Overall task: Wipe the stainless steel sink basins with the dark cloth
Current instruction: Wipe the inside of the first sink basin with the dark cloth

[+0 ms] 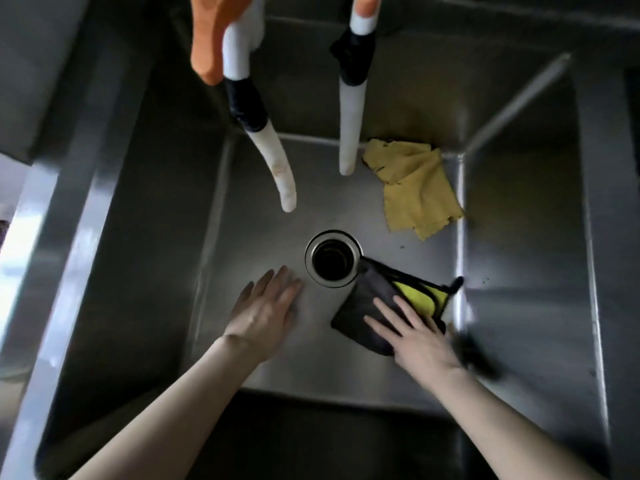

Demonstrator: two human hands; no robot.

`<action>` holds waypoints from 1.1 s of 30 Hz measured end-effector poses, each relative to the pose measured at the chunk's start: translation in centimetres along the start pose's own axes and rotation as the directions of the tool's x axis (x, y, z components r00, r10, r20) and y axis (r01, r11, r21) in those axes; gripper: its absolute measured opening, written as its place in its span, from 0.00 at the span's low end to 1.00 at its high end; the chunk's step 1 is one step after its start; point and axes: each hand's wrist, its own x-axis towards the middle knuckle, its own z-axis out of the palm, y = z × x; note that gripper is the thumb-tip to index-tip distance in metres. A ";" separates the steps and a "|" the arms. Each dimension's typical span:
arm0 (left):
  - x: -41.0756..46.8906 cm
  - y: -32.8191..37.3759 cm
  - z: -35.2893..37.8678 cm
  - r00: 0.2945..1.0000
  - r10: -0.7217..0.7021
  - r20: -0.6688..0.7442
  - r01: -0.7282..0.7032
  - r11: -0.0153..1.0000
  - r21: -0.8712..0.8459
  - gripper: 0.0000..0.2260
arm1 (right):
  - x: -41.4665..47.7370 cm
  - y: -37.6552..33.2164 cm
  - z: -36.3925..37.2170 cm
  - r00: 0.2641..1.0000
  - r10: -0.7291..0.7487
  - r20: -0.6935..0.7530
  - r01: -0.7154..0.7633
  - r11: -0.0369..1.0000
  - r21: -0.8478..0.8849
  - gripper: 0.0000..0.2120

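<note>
I look straight down into a deep stainless steel sink basin [263, 216]. The dark cloth [363, 303], with a yellow-green inner face showing at its folded corner, lies flat on the basin floor just right of the round drain [333, 259]. My right hand [412, 334] presses flat on the cloth, fingers spread and pointing up-left. My left hand [266, 310] rests flat on the bare steel floor left of the drain, fingers apart, holding nothing.
A crumpled yellow cloth [415, 188] lies in the far right corner of the basin floor. Two white hose spouts hang down into the basin, one on the left [277, 168] and one on the right [351, 126]. Steep steel walls close in on all sides.
</note>
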 end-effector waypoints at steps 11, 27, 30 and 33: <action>3.9 0.6 1.2 0.999 0.018 -0.028 -0.015 0.996 0.087 0.25 | 6.9 2.5 -2.4 0.957 0.244 -0.156 -0.209 0.956 0.208 0.39; 4.6 -1.4 1.9 0.998 -0.031 0.054 0.030 0.999 0.035 0.29 | 10.6 -0.7 -4.3 0.963 0.069 -0.260 -0.010 0.975 0.221 0.42; 5.0 -1.9 2.1 1.000 0.001 -0.007 -0.001 1.000 0.020 0.25 | 14.8 -1.6 -7.6 0.960 0.027 -0.279 0.044 0.968 0.246 0.33; 5.6 -2.2 2.0 0.999 0.005 -0.047 -0.003 0.999 0.040 0.25 | 16.8 -3.3 -9.0 0.961 -0.020 -0.275 0.093 0.962 0.255 0.30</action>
